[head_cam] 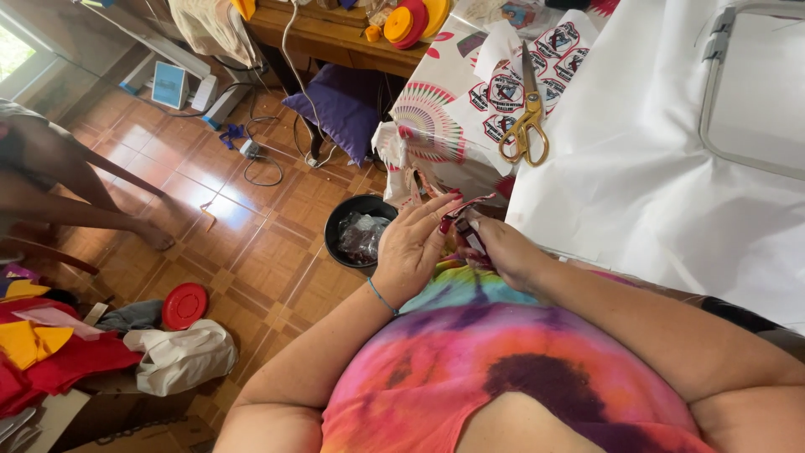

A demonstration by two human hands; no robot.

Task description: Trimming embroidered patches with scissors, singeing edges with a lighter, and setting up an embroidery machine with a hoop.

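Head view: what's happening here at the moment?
A person in a tie-dye shirt holds a small patch between both hands, left hand and right hand, close to the body at the edge of a white sheet. Gold scissors lie untouched on the table beside a sheet of round patches. A black bin stands on the floor below.

Glossy wood floor (251,243); gold metal scissors (527,126); matt white cloth (637,168).
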